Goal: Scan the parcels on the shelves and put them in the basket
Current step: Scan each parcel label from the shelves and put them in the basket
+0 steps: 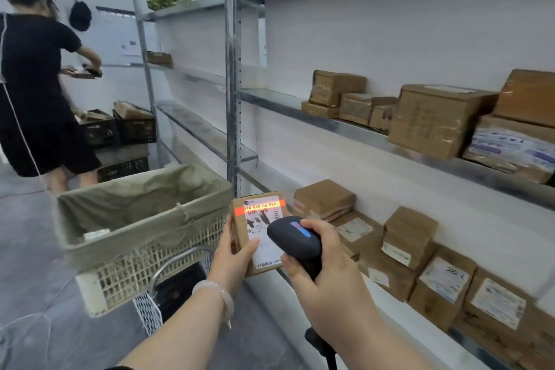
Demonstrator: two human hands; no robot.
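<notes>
1. With the left hand [232,255], grasping a small brown parcel [240,219] - thumb laid on its white label [261,219], the other fingers curled round the left edge.
2. With the right hand [327,276], clenched round the handle of a black scanner [295,239], its head just beside the label and pointed at it.
3. Across the top of the label, a red-orange scan line [259,207] lying over the printed code.
4. Held upright in the air, this parcel, between the basket [135,273] on the left and the metal shelves [270,97] on the right, touching neither.
5. In the pale lattice basket, a greenish cloth liner [135,198] folded over the rim; near its left corner one small flat pale thing, too blurred to name.
6. On the lower level, to the right of the hands, a row of labelled parcels [410,237], some stacked in twos; on the level above, larger parcels [435,120] packed close together.
7. Round the left wrist, a pale bracelet [216,291].
8. Far to the left, another person [36,93] in black, back turned, beside black crates [120,129] - well apart from the basket.
</notes>
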